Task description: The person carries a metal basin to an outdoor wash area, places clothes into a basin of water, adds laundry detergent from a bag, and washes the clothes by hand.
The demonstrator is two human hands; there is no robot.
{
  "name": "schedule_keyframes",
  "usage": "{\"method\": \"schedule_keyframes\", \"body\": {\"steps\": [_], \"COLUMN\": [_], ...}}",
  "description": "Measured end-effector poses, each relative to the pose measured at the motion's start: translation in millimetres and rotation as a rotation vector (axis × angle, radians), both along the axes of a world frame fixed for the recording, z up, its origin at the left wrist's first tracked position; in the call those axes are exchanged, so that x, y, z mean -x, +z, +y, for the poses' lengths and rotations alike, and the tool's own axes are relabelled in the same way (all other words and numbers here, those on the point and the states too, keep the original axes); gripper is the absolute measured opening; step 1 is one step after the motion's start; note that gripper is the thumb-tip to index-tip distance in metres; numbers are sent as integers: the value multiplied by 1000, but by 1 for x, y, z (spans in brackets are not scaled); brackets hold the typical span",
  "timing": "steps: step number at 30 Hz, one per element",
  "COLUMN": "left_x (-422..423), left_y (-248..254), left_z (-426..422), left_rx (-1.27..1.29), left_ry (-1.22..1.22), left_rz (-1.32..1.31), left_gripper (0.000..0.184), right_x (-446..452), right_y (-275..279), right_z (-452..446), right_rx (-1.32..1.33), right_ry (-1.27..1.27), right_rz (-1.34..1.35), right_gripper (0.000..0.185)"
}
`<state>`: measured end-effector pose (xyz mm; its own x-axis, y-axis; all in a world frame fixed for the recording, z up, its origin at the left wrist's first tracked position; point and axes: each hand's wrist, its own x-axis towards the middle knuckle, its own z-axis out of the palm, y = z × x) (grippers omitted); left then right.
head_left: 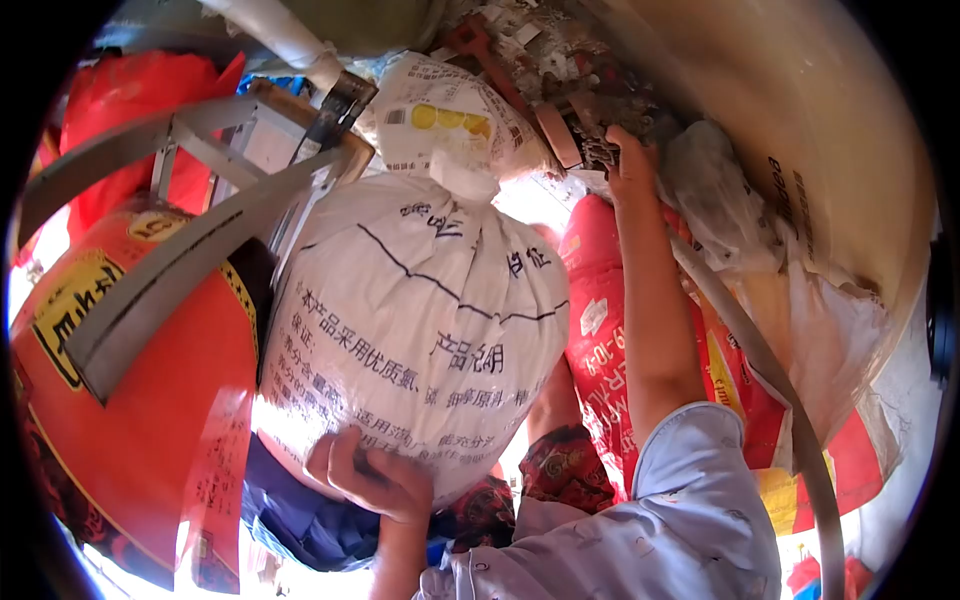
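Observation:
A big, full white sack (420, 330) with dark printed characters and a gathered, tied top stands upright in front of me. My left hand (375, 478) rests at its lower front, fingers loosely curled and apart, with nothing visible in them. My right arm stretches forward past the sack. At its end, my right hand (632, 165) is closed at a dark, dirty, rough-looking object (598, 146) beside a reddish-brown bar (557, 136). What exactly its fingers hold is too small and partly hidden. Below that forearm stands a red printed sack (600, 330).
A metal frame (165, 300) and an orange-red bag (130, 430) flank the left. Behind lies another white bag (440, 115) with yellow fruit pictures. A curved grey strip (765, 360) and clear plastic bags (725, 190) are at right, near a large tan surface (800, 130). Debris (530, 50) covers the far end.

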<state>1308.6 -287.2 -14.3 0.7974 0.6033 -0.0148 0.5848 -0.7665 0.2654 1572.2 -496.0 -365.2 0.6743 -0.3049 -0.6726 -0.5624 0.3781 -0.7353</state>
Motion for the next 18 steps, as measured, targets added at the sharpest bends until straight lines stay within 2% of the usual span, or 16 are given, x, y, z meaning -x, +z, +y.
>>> {"method": "schedule_keyframes", "body": {"steps": [4,7,10,14,18], "left_x": [0,-1,-1,-6,-6], "left_y": [0,0,-2,1,5], "left_z": [-2,-2,0,3,5], "left_rx": [-23,-6,8,-49,-17], "left_ry": [6,24,46,-11,-11], "left_rz": [5,-16,-62,-75,-41], "left_gripper": [25,25,25,25,28], "right_x": [-2,14,30,33,54], "right_y": [56,105,122,206,268], "right_z": [-7,-1,-9,10,-9], "right_rx": [-15,42,-9,44,-9], "right_ry": [37,85,125,64,114], "right_rz": [-22,-16,-100,-76,-147], "right_gripper": [61,53,52,59,59]}}
